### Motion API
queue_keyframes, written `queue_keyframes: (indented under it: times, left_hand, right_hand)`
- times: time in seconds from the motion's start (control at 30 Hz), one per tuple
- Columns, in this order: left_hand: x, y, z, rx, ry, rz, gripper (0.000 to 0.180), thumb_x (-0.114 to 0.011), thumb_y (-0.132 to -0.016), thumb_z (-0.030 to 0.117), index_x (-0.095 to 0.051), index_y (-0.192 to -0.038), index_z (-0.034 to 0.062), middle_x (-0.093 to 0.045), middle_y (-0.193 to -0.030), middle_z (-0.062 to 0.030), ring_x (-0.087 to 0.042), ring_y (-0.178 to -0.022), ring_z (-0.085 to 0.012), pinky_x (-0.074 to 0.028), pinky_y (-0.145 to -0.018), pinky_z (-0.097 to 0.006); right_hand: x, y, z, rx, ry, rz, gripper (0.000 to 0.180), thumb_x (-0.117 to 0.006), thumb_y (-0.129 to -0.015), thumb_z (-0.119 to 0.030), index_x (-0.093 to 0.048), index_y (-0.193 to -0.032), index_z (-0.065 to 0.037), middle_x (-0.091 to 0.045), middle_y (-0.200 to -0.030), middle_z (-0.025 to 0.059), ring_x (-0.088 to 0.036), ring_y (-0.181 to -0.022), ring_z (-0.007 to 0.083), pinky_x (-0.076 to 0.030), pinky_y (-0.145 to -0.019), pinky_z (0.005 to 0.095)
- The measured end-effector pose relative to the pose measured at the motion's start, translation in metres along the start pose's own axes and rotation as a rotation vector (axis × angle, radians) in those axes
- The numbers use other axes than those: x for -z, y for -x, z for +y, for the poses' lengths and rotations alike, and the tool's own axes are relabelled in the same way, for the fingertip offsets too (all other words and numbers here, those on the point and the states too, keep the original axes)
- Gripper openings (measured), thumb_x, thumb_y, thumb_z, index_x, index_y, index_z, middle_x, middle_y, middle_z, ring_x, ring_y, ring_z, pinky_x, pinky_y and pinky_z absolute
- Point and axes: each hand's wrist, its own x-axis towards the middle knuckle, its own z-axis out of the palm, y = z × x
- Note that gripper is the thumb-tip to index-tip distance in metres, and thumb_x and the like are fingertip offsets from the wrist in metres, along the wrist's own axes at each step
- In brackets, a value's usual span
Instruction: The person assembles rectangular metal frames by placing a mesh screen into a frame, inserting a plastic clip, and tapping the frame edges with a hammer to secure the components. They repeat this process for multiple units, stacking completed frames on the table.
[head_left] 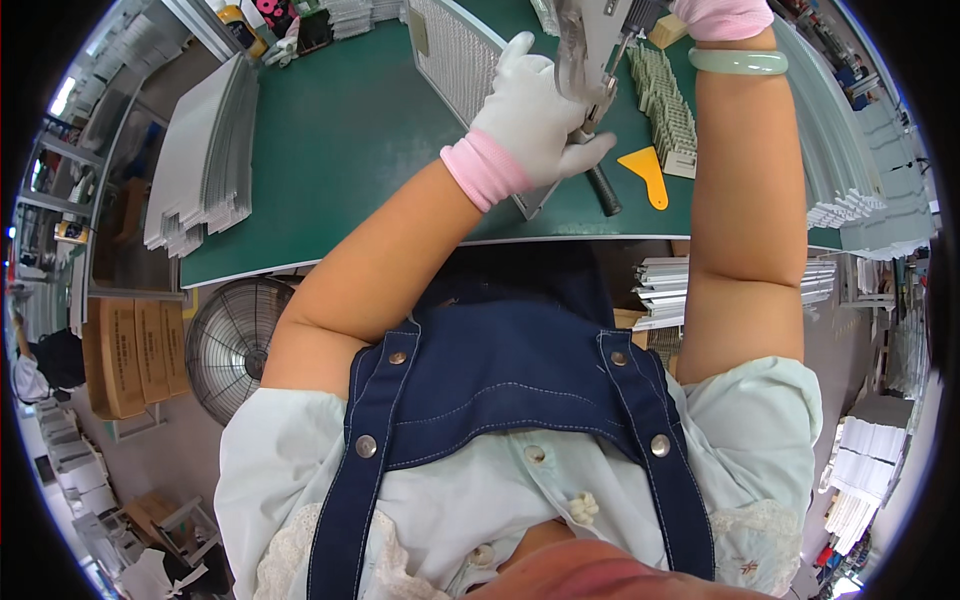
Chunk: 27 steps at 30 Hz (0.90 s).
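My left hand (535, 115) wears a white glove with a pink cuff. It grips a framed mesh panel (452, 55), which stands tilted on the green table; the index finger lies along the panel and the thumb sticks out to the right. Close against that hand is a grey metal hand tool (590, 45), its jaw end by the thumb. Below the thumb a dark rod-like handle (603, 190) shows. My right hand (725, 15), also pink-cuffed, reaches to the top edge beside the tool. Its fingers are out of the picture, so its hold is hidden.
A yellow scraper (648, 178) and a row of small pale parts (662, 110) lie right of my left hand. Stacked panels (205, 150) stand at the table's left, others (825, 130) at the right. A floor fan (235, 345) and cardboard boxes (135, 355) stand below left.
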Motion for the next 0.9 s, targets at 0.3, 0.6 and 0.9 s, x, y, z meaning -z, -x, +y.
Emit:
queue_keyframes:
  times: [0.3,0.6,0.9]
  left_hand:
    - [0.002,0.001,0.004,0.08,0.052,-0.1,0.045,-0.064,-0.082,0.045,-0.064,-0.115,0.0144,-0.063,-0.085,-0.0061,-0.056,-0.089,-0.0323,-0.027,-0.107,-0.057]
    - [0.003,0.004,0.001,0.018,0.037,-0.011,0.042,-0.064,-0.081,0.044,-0.066,-0.108,0.012,-0.062,-0.083,-0.0101,-0.056,-0.091,-0.0341,-0.028,-0.107,-0.056]
    - [0.004,0.006,0.005,0.126,0.067,-0.17,0.047,-0.061,-0.082,0.049,-0.067,-0.113,0.0138,-0.061,-0.114,-0.0156,-0.052,-0.112,-0.0375,-0.03,-0.106,-0.056]
  right_hand:
    - [-0.012,0.009,0.006,0.061,0.041,0.029,0.027,-0.068,-0.088,-0.017,-0.068,-0.108,0.001,-0.072,-0.09,0.0103,-0.069,-0.071,0.019,-0.056,-0.064,0.0319]
    - [-0.019,0.014,0.003,0.154,0.096,0.021,0.025,-0.069,-0.087,-0.017,-0.069,-0.105,0.002,-0.071,-0.088,0.009,-0.068,-0.069,0.0168,-0.054,-0.061,0.0291]
    - [-0.049,0.054,-0.004,0.328,0.261,0.011,0.024,-0.07,-0.087,-0.016,-0.07,-0.102,0.002,-0.071,-0.086,0.0077,-0.067,-0.067,0.0146,-0.052,-0.059,0.0263]
